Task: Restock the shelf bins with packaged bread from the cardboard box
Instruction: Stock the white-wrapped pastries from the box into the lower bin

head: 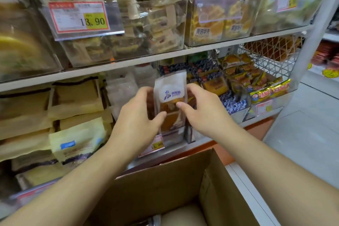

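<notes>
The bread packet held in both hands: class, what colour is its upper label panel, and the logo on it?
White panel with a blue logo on the bread packet, clearest in the head view.

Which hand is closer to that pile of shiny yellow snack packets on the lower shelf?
The right hand. It grips the bread package from the side facing the yellow snack packets. The left hand holds the package's far side, farther from them.
</notes>
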